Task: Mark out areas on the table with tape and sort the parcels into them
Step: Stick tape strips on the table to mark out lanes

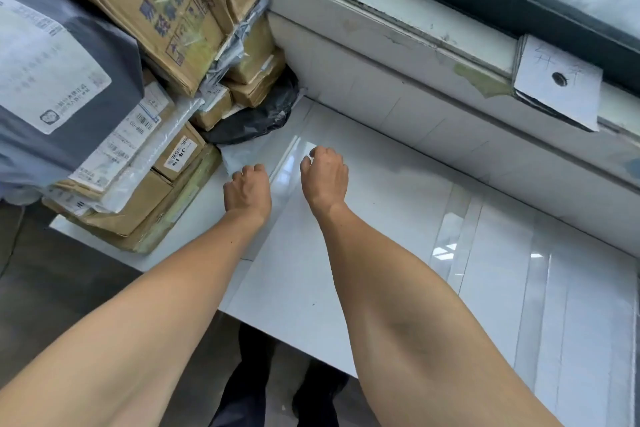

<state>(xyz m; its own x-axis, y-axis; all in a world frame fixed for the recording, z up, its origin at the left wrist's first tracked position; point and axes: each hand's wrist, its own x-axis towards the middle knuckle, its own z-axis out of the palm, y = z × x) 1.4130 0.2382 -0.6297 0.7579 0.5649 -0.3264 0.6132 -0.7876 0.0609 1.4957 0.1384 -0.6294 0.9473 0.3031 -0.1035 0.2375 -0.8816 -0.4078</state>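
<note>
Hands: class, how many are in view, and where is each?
2. The left hand lies near the stacked parcels on the left; the right hand is just right of it, with a clear tape strip between them. None appears hidden.

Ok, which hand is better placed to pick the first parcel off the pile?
Left, probably. The left hand lies right beside the parcel pile at the left end of the table; the right hand is across the clear tape strip, farther away.
</note>
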